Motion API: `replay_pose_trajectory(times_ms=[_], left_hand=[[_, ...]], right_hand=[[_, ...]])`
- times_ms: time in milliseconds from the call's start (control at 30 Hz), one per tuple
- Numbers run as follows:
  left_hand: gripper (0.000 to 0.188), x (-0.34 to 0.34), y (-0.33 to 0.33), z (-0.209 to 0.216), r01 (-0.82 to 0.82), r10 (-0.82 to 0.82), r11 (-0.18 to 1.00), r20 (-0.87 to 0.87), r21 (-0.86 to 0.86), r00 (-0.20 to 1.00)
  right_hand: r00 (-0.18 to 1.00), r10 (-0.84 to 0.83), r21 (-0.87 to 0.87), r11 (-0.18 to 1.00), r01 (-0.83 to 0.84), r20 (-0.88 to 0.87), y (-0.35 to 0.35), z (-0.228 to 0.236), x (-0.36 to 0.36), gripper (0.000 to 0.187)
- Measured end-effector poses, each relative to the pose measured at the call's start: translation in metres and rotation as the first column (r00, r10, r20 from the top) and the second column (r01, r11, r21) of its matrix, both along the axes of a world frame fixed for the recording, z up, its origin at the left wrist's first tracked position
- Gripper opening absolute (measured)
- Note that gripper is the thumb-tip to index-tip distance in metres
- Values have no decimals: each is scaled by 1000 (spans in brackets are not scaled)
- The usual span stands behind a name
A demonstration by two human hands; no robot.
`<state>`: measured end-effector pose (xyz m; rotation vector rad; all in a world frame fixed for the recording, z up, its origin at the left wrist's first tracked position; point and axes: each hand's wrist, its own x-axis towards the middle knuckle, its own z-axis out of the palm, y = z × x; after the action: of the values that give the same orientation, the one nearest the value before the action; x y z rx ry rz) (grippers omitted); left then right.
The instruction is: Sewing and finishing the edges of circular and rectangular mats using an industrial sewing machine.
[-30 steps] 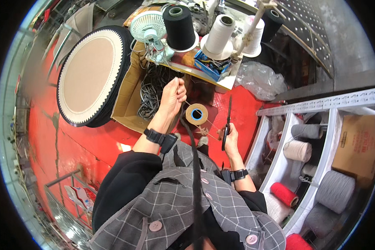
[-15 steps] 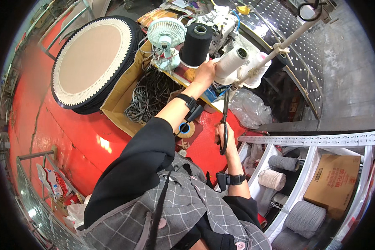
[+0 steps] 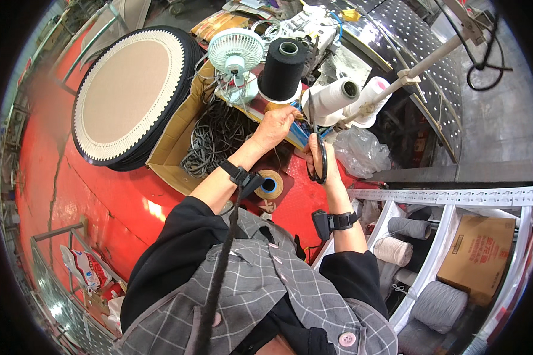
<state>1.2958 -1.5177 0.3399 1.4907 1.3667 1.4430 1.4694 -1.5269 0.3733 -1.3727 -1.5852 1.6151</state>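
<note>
My right hand (image 3: 331,167) grips a pair of scissors (image 3: 320,158) by the black handles, blades pointing up toward the thread cones. Close to the blades, my left hand (image 3: 271,129) is closed in a pinch. Whatever is between its fingertips is too small to make out. Just beyond the left hand stands a large black thread cone (image 3: 283,74). A white thread cone (image 3: 331,97) leans beside the blades, with another white cone (image 3: 372,97) to its right.
A small pale green fan (image 3: 236,52) stands left of the black cone. Below it, a cardboard box (image 3: 167,145) holds tangled dark cords. A thick round stack (image 3: 130,97) fills the left. Metal shelving (image 3: 450,236) with yarn cones and a carton (image 3: 477,254) lies at right.
My left hand has drawn back from between the black and white cones toward me. My right hand has lifted the scissors up and closer to the left hand.
</note>
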Motion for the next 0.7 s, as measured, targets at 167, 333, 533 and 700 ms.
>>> replay_pose_trajectory(times_ms=[167, 333, 533, 700], left_hand=[[24, -23, -18, -5, 68, -17, 987, 320, -147, 947], [29, -37, -66, 12, 293, -38, 927, 719, -234, 694], [26, -31, -78, 21, 422, -140, 891, 785, -166, 603], [26, -46, -107, 17, 342, -44, 909, 759, -239, 649]], right_hand=[[952, -47, -122, 989, 88, 304, -19, -14, 13, 41], [970, -130, -43, 989, 142, 204, 8, -56, -5, 18], [849, -423, -290, 895, 338, -317, 120, -136, 5, 5], [938, -306, 61, 946, 319, -162, 10, -76, -60, 18]])
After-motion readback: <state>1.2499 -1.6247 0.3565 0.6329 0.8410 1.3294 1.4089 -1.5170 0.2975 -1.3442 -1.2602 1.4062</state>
